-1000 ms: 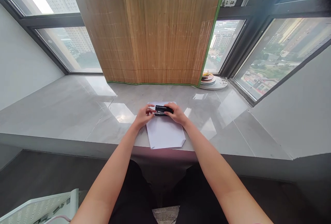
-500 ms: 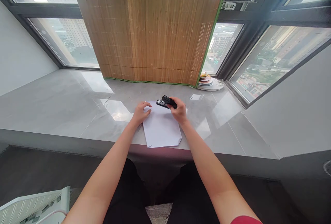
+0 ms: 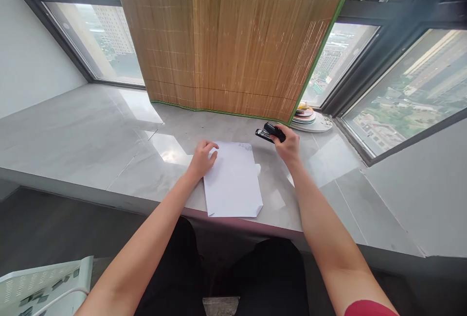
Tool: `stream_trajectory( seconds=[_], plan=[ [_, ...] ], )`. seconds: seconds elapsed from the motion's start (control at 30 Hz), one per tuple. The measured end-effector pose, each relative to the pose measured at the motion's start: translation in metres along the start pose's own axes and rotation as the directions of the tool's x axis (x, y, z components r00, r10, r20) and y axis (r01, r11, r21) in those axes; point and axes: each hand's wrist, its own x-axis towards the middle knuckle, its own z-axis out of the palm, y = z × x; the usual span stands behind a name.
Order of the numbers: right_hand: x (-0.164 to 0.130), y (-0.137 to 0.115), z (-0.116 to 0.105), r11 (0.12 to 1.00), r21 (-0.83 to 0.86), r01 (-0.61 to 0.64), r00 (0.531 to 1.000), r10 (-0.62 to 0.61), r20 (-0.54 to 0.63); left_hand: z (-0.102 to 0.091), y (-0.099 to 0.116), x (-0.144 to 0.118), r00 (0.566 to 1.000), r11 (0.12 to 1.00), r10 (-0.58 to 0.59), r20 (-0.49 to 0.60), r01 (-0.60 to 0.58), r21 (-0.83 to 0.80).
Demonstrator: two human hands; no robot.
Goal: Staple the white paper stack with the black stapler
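A stack of white paper (image 3: 233, 182) lies on the grey stone sill (image 3: 91, 136) near its front edge. My left hand (image 3: 203, 158) rests flat on the paper's upper left corner, fingers spread a little. My right hand (image 3: 289, 144) is out to the right of the paper, closed around a black stapler (image 3: 269, 133) held just above the sill. The paper's lower right corner curls up slightly.
A bamboo blind (image 3: 233, 39) hangs down to the sill behind the paper. A pile of plates (image 3: 310, 117) sits at the back right by the window frame. A white perforated rack (image 3: 40, 287) stands at the lower left, below the sill.
My right hand has carried the stapler off the paper's top edge and away to the right. My left hand has let go of the stapler and stays on the paper.
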Motion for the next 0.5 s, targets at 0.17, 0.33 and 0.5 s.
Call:
stream_trajectory(
  seconds=[0.17,0.33,0.5],
  plan=[
    [-0.009,0.015,0.002,0.996,-0.071,0.047,0.992,-0.038,0.122,0.018,0.029,0.058,0.974,0.976,0.214,0.076,-0.216,0.011],
    [-0.008,0.022,0.002,0.994,-0.105,0.012,0.968,0.015,0.251,0.060,0.027,0.106,0.917,0.974,0.129,0.378,-0.189,0.125],
    [-0.012,0.020,0.001,0.990,-0.128,0.051,0.941,-0.005,0.339,0.077,0.013,0.099,0.884,0.928,0.178,0.432,-0.297,0.226]
  ],
)
